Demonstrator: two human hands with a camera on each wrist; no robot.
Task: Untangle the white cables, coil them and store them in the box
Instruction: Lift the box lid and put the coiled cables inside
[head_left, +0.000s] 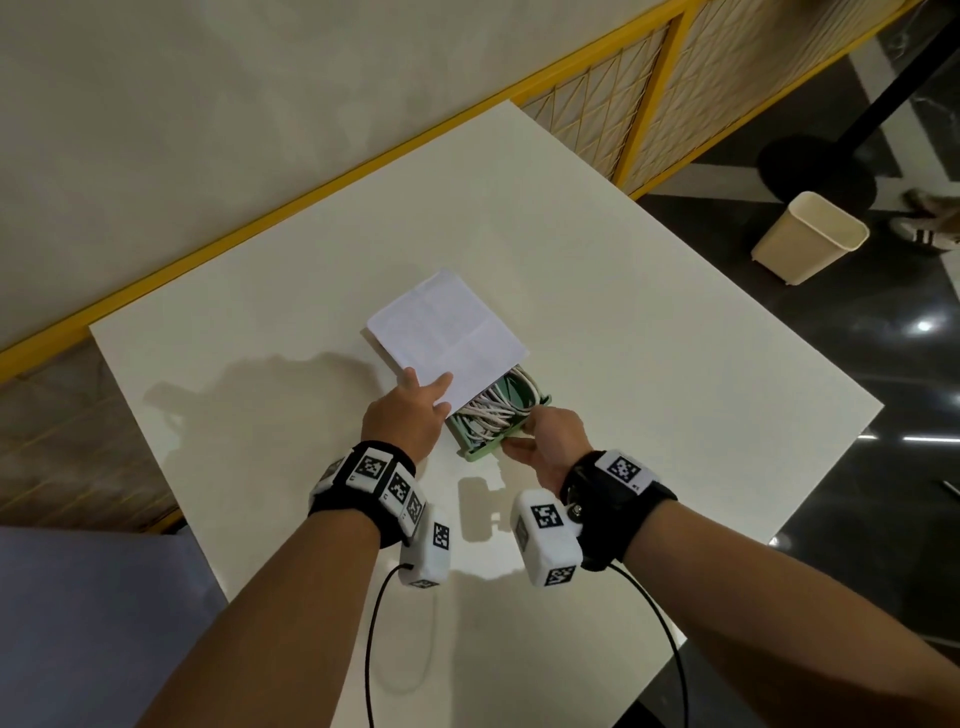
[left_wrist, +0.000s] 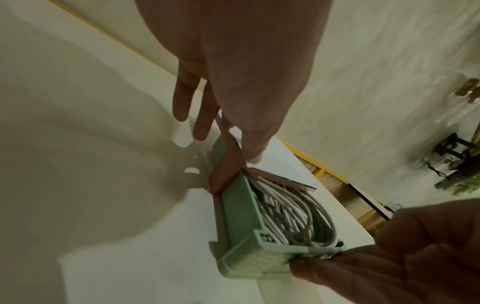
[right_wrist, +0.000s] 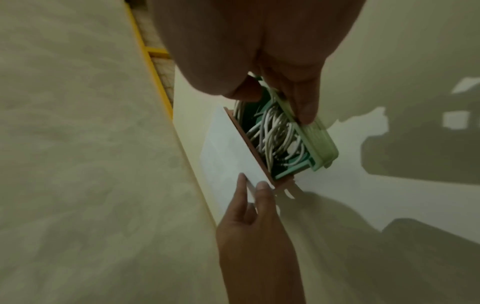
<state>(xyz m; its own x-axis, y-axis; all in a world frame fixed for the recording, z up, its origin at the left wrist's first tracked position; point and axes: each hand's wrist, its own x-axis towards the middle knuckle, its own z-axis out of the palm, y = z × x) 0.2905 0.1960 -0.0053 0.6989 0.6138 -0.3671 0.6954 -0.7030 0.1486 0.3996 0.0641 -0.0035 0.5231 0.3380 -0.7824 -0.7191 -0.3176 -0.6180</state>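
Smooth white table (head_left: 649, 364), wide bare top around the work. Flat white lid (head_left: 447, 332) half over ribbed green box (head_left: 480, 453); left hand (head_left: 408, 415) pinches its near edge. Right hand (head_left: 550, 441) grips the box's near corner. Coiled white cables (head_left: 493, 410) lie inside.

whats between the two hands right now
The green box of coiled white cables, between left hand and right hand; clearest in the head view.

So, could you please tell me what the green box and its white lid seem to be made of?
The green box looks like matte moulded plastic: ribbed end wall, rounded corners. The white lid looks like thin, flat board with a brownish underside, perhaps wood or fibreboard; the frames leave that open.
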